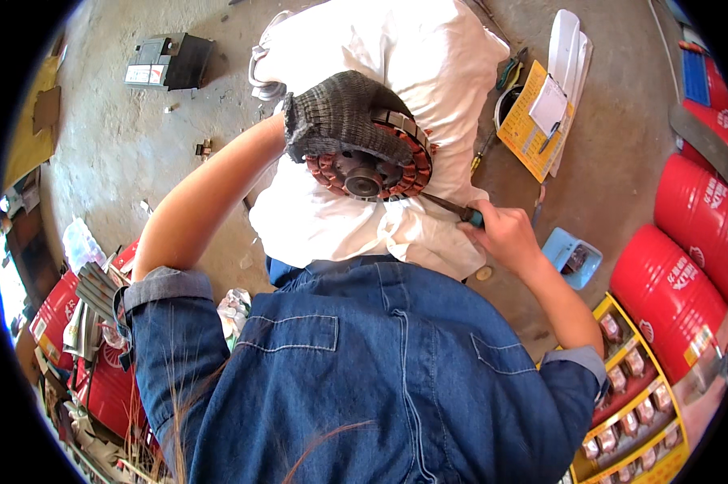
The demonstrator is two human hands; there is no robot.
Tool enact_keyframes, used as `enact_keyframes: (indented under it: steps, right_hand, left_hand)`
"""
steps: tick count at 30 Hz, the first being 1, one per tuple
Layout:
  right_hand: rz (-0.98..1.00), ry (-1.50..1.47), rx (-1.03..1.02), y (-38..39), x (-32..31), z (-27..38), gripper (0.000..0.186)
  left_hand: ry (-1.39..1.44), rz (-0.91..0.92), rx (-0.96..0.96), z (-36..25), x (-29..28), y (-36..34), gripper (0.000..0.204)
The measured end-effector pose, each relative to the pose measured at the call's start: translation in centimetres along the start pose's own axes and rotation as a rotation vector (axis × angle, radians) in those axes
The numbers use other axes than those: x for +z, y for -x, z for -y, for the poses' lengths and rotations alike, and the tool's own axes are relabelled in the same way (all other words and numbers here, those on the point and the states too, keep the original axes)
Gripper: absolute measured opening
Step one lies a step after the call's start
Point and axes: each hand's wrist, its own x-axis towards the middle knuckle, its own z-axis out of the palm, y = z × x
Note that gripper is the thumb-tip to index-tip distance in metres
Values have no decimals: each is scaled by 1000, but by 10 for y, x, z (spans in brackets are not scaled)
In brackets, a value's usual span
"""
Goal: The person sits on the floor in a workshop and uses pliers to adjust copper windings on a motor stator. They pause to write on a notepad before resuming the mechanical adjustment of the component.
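Note:
My left hand point(344, 117), in a dark grey knitted glove, wraps over a round motor stator point(420, 165) with copper windings and a dark central hub. The stator rests on white cloth point(324, 230) draped over my lap, and the glove covers much of its top. My bare right hand point(505, 230) grips what looks like a screwdriver point(449, 204) by its dark teal handle. Its dark shaft slants up to the left, and the tip meets the stator's lower right rim. Exactly where the tip sits is too small to tell.
A black battery point(188, 63) stands on the concrete floor at the far left. At right lie a yellow board point(521, 133) with paper and a pen, plus green-handled pliers point(509, 74). A blue tray point(591, 262), red drums point(662, 294) and a yellow rack point(674, 403) flank my right arm.

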Motion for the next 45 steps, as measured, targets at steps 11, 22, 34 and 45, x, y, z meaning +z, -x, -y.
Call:
enact_keyframes:
  steps: [11, 22, 34, 45]
  right_hand:
    - [140, -218, 109, 4, -9, -1, 36]
    - [7, 20, -94, -9, 0, -15, 36]
    - [178, -102, 83, -6, -14, -7, 34]
    - [208, -65, 198, 4, -20, 21, 35]
  left_hand:
    - [1, -4, -12, 1, 5, 5, 59]
    - [205, 2, -5, 6, -1, 4, 57]
    - [166, -5, 28, 17, -5, 5, 60]
    - [70, -36, 25, 9, 2, 1, 60]
